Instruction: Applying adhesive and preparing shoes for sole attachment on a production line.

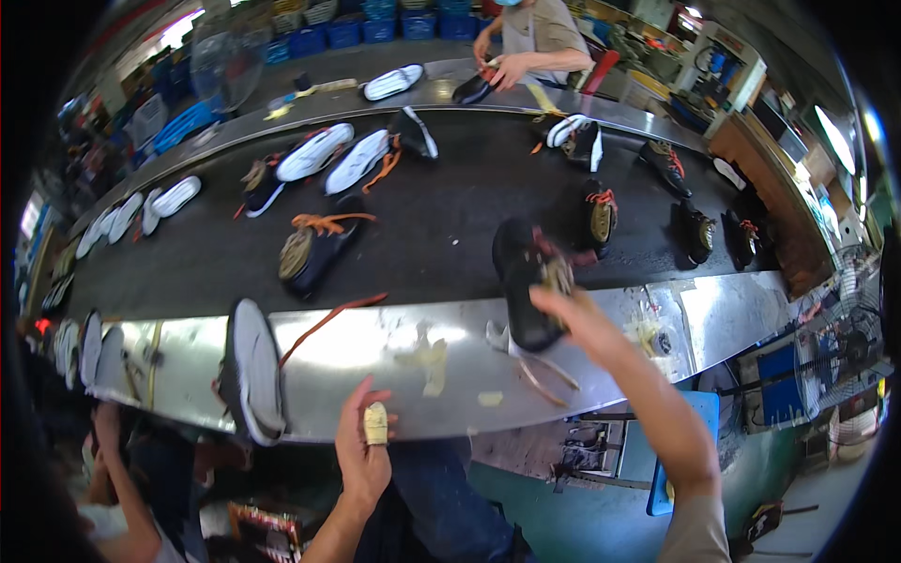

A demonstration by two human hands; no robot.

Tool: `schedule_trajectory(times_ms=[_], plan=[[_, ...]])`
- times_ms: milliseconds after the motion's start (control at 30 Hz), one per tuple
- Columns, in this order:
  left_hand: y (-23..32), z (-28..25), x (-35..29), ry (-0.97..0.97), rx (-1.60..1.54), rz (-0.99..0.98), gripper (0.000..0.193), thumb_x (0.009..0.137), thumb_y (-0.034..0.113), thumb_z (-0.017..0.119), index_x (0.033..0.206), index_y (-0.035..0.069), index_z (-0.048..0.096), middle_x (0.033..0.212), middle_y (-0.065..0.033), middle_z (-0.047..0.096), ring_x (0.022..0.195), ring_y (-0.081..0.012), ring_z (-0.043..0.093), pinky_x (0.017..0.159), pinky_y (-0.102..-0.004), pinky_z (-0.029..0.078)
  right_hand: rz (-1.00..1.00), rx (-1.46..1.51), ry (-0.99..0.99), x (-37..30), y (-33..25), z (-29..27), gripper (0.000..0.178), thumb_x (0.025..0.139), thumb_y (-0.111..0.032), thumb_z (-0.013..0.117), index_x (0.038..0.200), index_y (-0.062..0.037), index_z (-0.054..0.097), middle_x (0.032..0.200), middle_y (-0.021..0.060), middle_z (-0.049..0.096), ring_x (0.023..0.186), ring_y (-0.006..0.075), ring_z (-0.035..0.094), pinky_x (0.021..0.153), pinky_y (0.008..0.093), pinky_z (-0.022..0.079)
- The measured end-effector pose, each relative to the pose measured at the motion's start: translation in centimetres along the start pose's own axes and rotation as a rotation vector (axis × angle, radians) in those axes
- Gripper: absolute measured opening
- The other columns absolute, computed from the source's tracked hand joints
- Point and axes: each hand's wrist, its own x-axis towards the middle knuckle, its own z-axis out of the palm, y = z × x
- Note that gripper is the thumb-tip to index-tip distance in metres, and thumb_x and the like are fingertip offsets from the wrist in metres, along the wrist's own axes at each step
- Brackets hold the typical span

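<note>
Your right hand (571,317) is gripping a black shoe (522,293) bearing a red lace (584,256), not yet set down; your left hand (363,450) is hovering empty, fingers parted.

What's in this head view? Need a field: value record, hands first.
right hand: grips a black shoe with red laces
left hand: no object visible in it; yellowish wrap on one digit
nearest tool: metal pincers, on the bench beside the held shoe
bench: bare metal, also bearing a shoe with its pale sole showing
belt: black, several shoes, one with orange laces
across: co-worker handling a dark shoe
lower left: another person, partly visible
</note>
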Motion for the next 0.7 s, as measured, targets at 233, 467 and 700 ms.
schedule_trajectory(times_ms=[233, 467, 700], plan=[[0.6, -0.3, 7.3, -0.041, 1.331, 0.578, 0.055, 0.097, 0.023, 0.062, 0.148, 0.006, 0.051, 0.140, -0.0151, 0.060, 0.125, -0.0322, 0.061, 0.108, -0.0492, 0.047, -0.080, -0.813, 0.558, 11.0, 6.2, -7.4, 0.045, 0.106, -0.039, 0.055, 0.132, -0.0034, 0.064, 0.121, 0.0205, 0.071, 0.114, 0.0337, 0.069, 0.098, 0.0394, 0.052], [0.1, -0.2, 6.7, -0.135, 1.212, 0.426, 0.042, 0.097, 0.029, 0.062, 0.136, 0.013, 0.065, 0.150, -0.0224, 0.047, 0.138, -0.0427, 0.045, 0.116, -0.0601, 0.032, 0.142, -0.972, 0.585, 28.7, 9.9, -20.8, 0.037, 0.097, -0.039, 0.064, 0.112, -0.0065, 0.073, 0.109, 0.0184, 0.075, 0.107, 0.0365, 0.071, 0.092, 0.0451, 0.054], [-0.5, -0.8, 5.8, -0.117, 1.354, 0.401, 0.046, 0.101, 0.045, 0.055, 0.135, 0.016, 0.067, 0.152, -0.0200, 0.047, 0.139, -0.0417, 0.044, 0.115, -0.0622, 0.032, 0.444, -0.855, 0.780, 41.3, 13.4, -25.5, 0.046, 0.093, -0.049, 0.070, 0.093, -0.0037, 0.075, 0.088, 0.0159, 0.076, 0.079, 0.0293, 0.076, 0.079, 0.0403, 0.059]])
